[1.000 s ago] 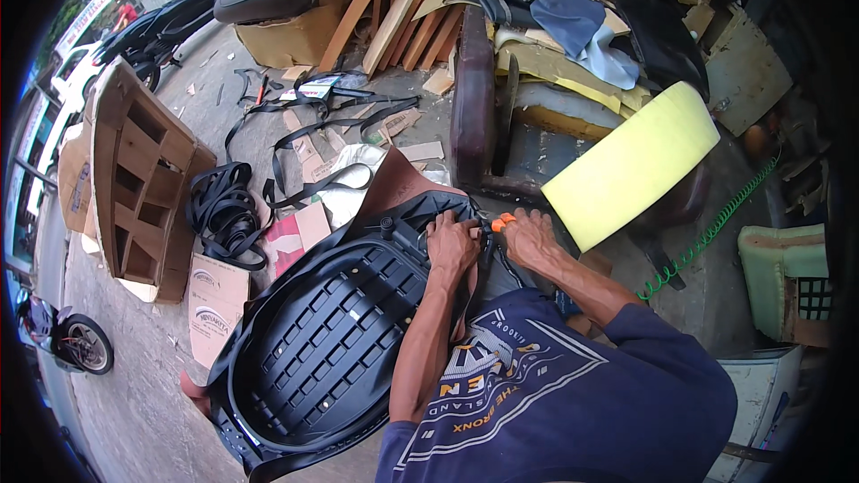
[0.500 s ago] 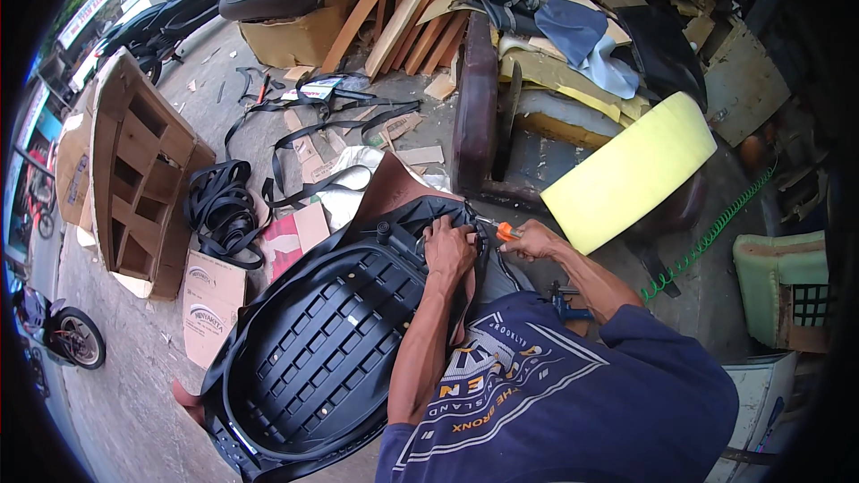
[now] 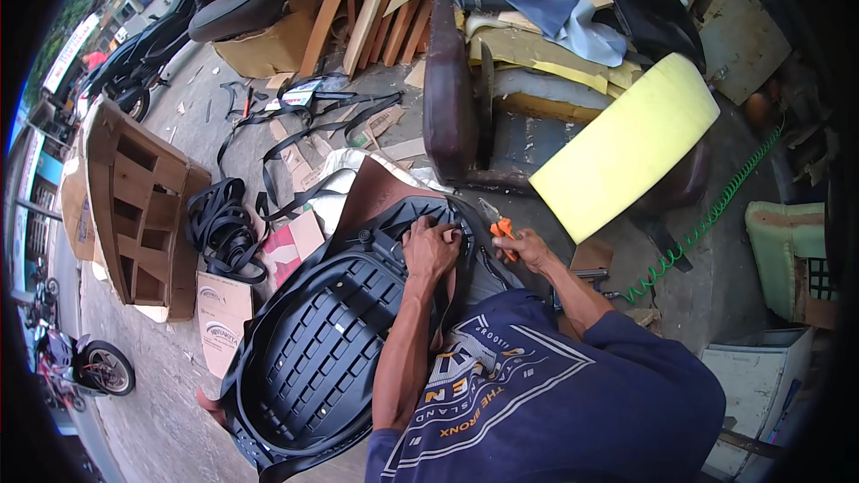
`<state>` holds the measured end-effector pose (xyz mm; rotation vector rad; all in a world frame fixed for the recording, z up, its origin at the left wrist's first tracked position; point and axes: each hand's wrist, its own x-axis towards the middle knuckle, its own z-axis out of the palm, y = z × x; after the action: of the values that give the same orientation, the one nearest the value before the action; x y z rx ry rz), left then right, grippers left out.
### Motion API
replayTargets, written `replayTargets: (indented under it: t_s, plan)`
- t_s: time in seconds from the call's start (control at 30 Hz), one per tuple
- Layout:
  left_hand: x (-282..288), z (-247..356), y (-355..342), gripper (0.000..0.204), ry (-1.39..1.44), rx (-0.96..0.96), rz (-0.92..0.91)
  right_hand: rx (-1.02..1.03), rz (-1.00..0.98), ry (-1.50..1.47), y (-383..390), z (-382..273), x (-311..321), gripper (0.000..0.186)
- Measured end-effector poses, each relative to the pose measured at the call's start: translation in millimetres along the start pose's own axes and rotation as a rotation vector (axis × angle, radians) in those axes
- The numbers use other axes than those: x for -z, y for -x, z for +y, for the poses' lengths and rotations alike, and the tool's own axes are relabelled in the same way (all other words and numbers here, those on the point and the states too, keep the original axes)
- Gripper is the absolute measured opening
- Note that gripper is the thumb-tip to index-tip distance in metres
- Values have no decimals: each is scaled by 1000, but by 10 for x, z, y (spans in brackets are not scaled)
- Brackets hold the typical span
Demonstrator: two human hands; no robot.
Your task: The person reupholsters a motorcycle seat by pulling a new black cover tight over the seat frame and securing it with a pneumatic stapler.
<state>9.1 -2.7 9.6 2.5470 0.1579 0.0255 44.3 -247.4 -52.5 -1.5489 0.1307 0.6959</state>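
A black plastic motorcycle seat base (image 3: 335, 344) lies underside up in front of me, ringed by its dark cover with a brown flap (image 3: 380, 192) at the far end. My left hand (image 3: 431, 246) rests at the far right rim of the base, its fingers curled closed on the edge of the seat cover (image 3: 461, 255). To the right, my right hand (image 3: 534, 250) grips orange-handled scissors (image 3: 503, 231). Their blades point away and to the left, apart from the cover. Part of the cover under my left fingers is hidden.
A yellow foam block (image 3: 631, 148) leans on a worn armchair frame (image 3: 452, 98) at the far right. Black straps (image 3: 225, 228) lie coiled beside a wooden frame (image 3: 148, 206) on the left. A green coiled hose (image 3: 716, 210) crosses the right side. Cardboard (image 3: 219, 322) lies by the base.
My right hand has drawn the scissors back from the cover's edge, and their blades now show. My left hand stays at the rim. The whole view has shifted slightly.
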Motion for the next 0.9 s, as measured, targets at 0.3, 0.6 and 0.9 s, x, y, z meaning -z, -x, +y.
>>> replayTargets:
  t_s: [0.3,0.6,0.9]
  plan:
    - [-7,326,-303,33,29,401,-4,-366,-36,1369,218,733,839,44]
    - [-244,340,-219,28,33,349,173,-318,322,1101,1027,1562,1365,50]
    - [-217,455,168,23,10,148,-19,-253,-32,1155,585,52,1122,51]
